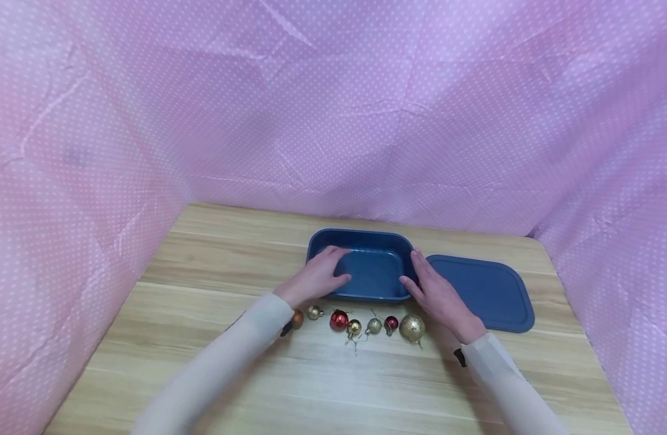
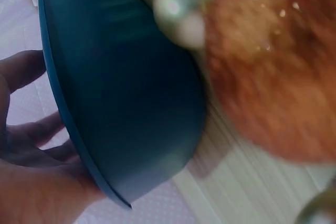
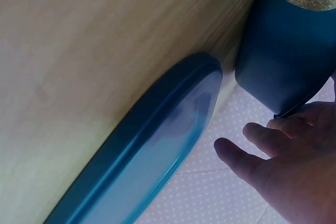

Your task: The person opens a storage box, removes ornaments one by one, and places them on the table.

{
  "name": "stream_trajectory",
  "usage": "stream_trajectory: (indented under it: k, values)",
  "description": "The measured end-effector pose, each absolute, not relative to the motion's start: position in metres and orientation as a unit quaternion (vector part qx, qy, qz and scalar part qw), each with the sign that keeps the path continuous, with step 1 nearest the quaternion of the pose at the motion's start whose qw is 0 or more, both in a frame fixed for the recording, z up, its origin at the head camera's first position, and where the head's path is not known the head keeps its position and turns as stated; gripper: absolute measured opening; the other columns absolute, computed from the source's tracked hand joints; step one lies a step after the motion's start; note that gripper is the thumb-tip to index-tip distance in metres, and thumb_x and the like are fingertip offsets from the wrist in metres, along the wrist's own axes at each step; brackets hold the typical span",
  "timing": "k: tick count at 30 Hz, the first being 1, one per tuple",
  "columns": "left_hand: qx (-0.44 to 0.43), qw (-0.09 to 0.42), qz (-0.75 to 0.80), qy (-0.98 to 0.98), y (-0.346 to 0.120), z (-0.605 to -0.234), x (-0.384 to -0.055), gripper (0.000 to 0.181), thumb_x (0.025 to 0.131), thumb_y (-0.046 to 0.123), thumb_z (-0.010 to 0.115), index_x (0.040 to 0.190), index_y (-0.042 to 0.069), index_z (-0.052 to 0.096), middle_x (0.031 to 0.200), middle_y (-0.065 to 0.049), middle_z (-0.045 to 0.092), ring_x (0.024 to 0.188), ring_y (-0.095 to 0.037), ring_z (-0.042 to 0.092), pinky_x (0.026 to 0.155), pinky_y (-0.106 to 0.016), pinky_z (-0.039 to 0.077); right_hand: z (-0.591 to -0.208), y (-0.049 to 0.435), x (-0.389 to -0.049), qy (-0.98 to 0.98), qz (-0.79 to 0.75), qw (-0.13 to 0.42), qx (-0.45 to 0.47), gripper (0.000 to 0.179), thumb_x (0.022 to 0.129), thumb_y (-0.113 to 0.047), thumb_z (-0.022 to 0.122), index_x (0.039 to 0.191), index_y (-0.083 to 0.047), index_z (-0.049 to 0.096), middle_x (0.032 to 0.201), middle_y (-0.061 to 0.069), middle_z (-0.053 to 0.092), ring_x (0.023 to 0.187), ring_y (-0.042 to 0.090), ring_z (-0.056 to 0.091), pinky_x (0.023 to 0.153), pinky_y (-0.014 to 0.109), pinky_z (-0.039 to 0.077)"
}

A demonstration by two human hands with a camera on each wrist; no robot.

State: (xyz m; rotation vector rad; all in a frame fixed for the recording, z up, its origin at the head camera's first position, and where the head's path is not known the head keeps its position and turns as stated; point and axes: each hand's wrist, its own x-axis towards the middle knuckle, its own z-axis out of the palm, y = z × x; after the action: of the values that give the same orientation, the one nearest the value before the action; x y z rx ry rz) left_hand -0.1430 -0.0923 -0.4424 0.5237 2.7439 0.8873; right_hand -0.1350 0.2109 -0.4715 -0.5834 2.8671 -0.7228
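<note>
A dark blue, open-topped box (image 1: 374, 272) stands on the table with nothing lying inside it. My left hand (image 1: 315, 278) reaches over its left side, thumb and fingers spread apart. In the left wrist view the fingers (image 2: 26, 69) lie across the box's rim. At the right side, my right hand (image 1: 439, 296) is at the rim, thumb over the inside and fingers along the edge. The right wrist view shows these fingers (image 3: 268, 139) loosely extended. Neither hand grips anything. Close in front of the box lies a row of bauble ornaments, including a shiny red bauble (image 1: 338, 320).
A flat blue lid (image 1: 483, 293) lies right of the box. The row also has an orange-brown bauble (image 1: 297, 319) partly behind the left sleeve, small gold and dark red ones, and a large glittery gold bauble (image 1: 412, 327). Pink dotted cloth (image 1: 333, 121) surrounds the wooden table (image 1: 312, 386).
</note>
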Motion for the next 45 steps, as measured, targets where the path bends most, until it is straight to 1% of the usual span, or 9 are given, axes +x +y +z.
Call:
stream_trajectory:
  k: [5,9,14,20,27,31,34,36,45]
  values:
    - [0.159,0.117,0.288,0.937,-0.087,-0.445,-0.147,0.067,0.099,0.028,0.071,0.156,0.007,0.043,0.155,-0.021,0.044,0.139,-0.037,0.048,0.117,-0.050,0.040,-0.470,0.210,-0.134,0.949,-0.240,0.065,-0.194,0.081,0.109,-0.053,0.043,0.164,0.000,0.014,0.172,0.019,0.011,0.155,0.041,0.020,0.122,0.059,0.024]
    - [0.152,0.129,0.285,0.938,-0.085,-0.446,-0.149,0.068,0.099,0.029,0.072,0.157,0.008,0.043,0.156,-0.021,0.043,0.141,-0.037,0.047,0.117,-0.051,0.039,-0.471,0.209,-0.134,0.949,-0.239,0.065,-0.197,0.081,0.109,-0.052,0.043,0.164,0.001,0.015,0.171,0.019,0.012,0.155,0.040,0.019,0.123,0.059,0.024]
    - [0.156,0.136,0.296,0.932,-0.085,-0.446,-0.153,0.068,0.097,0.023,0.075,0.155,0.007,0.045,0.155,-0.022,0.045,0.141,-0.038,0.046,0.118,-0.051,0.039,-0.471,0.210,-0.134,0.949,-0.238,0.067,-0.195,0.082,0.109,-0.055,0.042,0.164,0.000,0.015,0.172,0.019,0.012,0.155,0.040,0.019,0.123,0.059,0.023]
    - [0.190,0.136,0.295,0.927,-0.088,-0.446,-0.157,0.068,0.093,0.013,0.079,0.153,0.006,0.048,0.149,-0.019,0.052,0.137,-0.036,0.050,0.117,-0.048,0.040,-0.470,0.210,-0.135,0.949,-0.238,0.067,-0.196,0.082,0.109,-0.054,0.043,0.164,-0.001,0.014,0.172,0.019,0.011,0.155,0.040,0.019,0.123,0.059,0.023]
    - [0.249,0.149,0.302,0.908,-0.090,-0.447,-0.159,0.067,0.089,0.004,0.080,0.149,0.005,0.051,0.146,-0.018,0.056,0.126,-0.032,0.061,0.110,-0.046,0.048,-0.470,0.210,-0.135,0.950,-0.237,0.068,-0.192,0.083,0.109,-0.055,0.043,0.164,-0.001,0.014,0.172,0.018,0.010,0.155,0.040,0.019,0.123,0.059,0.023]
    - [0.274,0.166,0.264,0.910,-0.091,-0.445,-0.160,0.067,0.090,0.006,0.079,0.151,0.006,0.050,0.149,-0.016,0.055,0.134,-0.032,0.055,0.115,-0.045,0.043,-0.471,0.211,-0.135,0.949,-0.239,0.068,-0.192,0.082,0.109,-0.054,0.043,0.164,-0.001,0.014,0.172,0.018,0.011,0.155,0.040,0.019,0.123,0.059,0.023]
    - [0.285,0.173,0.220,0.917,-0.093,-0.443,-0.161,0.067,0.092,0.011,0.080,0.151,0.008,0.051,0.152,-0.014,0.052,0.141,-0.033,0.047,0.120,-0.046,0.036,-0.471,0.211,-0.136,0.949,-0.238,0.068,-0.193,0.082,0.109,-0.054,0.043,0.164,0.000,0.014,0.172,0.019,0.011,0.155,0.040,0.019,0.123,0.059,0.023]
    - [0.288,0.172,0.200,0.921,-0.095,-0.442,-0.162,0.065,0.091,0.013,0.081,0.150,0.009,0.053,0.152,-0.014,0.053,0.142,-0.033,0.046,0.121,-0.048,0.034,-0.471,0.211,-0.136,0.949,-0.238,0.067,-0.194,0.083,0.109,-0.055,0.042,0.164,0.000,0.014,0.172,0.019,0.012,0.156,0.040,0.019,0.123,0.058,0.023]
    - [0.301,0.158,0.144,0.929,-0.101,-0.442,-0.167,0.060,0.092,0.019,0.081,0.146,0.007,0.057,0.148,-0.016,0.056,0.138,-0.033,0.051,0.117,-0.046,0.040,-0.472,0.211,-0.135,0.949,-0.240,0.061,-0.195,0.082,0.109,-0.054,0.041,0.164,0.001,0.015,0.171,0.021,0.013,0.155,0.040,0.018,0.123,0.059,0.023]
